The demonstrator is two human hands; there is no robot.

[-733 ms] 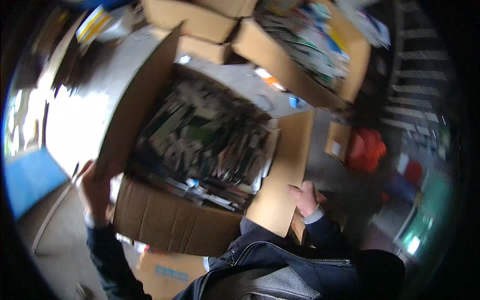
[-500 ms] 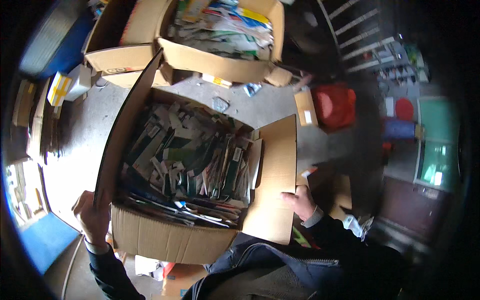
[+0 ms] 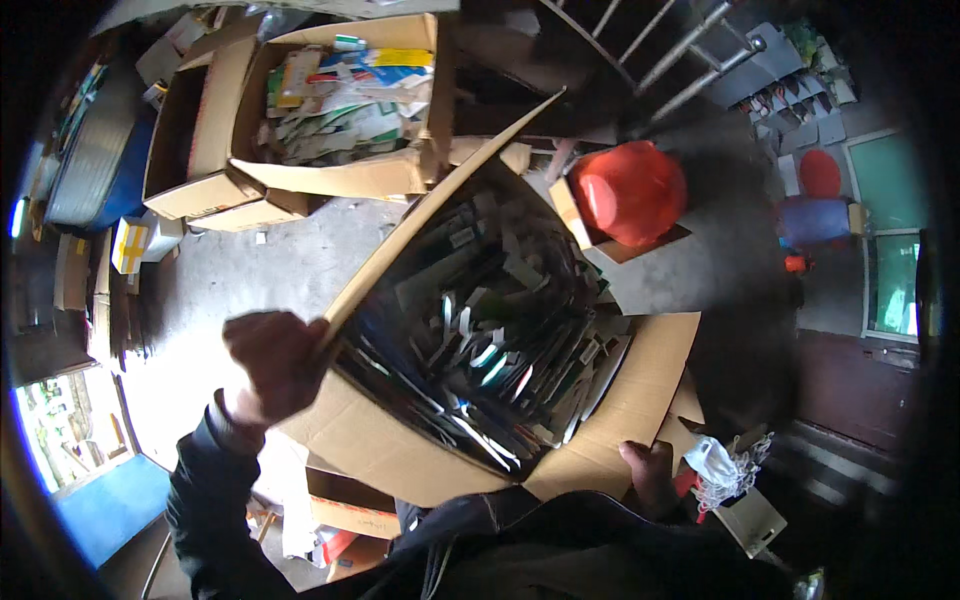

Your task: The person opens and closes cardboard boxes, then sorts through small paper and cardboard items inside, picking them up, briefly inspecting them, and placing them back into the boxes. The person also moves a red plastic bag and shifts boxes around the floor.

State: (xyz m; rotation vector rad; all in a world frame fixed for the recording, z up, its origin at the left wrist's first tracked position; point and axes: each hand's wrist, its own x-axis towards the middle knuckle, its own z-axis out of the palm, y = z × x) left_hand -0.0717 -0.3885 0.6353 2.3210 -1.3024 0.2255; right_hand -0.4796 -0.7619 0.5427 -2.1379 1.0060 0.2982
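Observation:
A large open cardboard box [image 3: 400, 440] is held up before me, tilted toward the right. Inside lie many flattened cartons [image 3: 500, 310] in dark green, white and grey, some standing on edge along the near side. My left hand [image 3: 275, 365] is closed round the edge of the raised left flap [image 3: 450, 190]. At the lower right, my right hand [image 3: 650, 472] grips the edge of the right flap [image 3: 625, 400], its thumb lying on top. The fingers of that hand are hidden beneath the cardboard.
Another cardboard box [image 3: 330, 178], filled with colourful flattened cartons, stands far left beside a second box [image 3: 170, 195]. A red bag or cover [image 3: 630, 190] sits in a small carton on the far right. A white plastic bag [image 3: 712, 462] and string lie near my right hand.
The box has swung to the right and turned, its left flap now slanting up to the right. Both hands have moved right with it, still holding the flaps.

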